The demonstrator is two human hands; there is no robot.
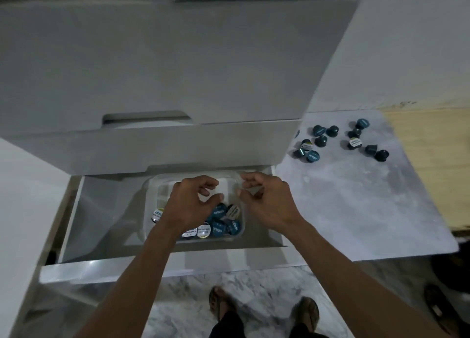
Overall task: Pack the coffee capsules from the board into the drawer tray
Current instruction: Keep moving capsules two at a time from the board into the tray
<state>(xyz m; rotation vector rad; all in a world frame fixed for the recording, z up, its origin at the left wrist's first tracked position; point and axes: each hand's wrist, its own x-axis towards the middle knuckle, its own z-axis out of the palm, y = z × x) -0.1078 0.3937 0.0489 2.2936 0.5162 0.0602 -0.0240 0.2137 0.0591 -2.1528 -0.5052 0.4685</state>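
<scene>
Your left hand [192, 203] hovers over the clear tray [150, 192] in the open white drawer [76, 220], fingers curled loosely and apart, gripping nothing visible. Teal and white-topped coffee capsules [220, 223] fill the tray's near end. Your right hand [267, 199] hangs just beside the left, over the tray's right rim, fingers likewise bent and apart. Farther right, more capsules [320, 140] lie scattered on the marbled board [356, 198].
</scene>
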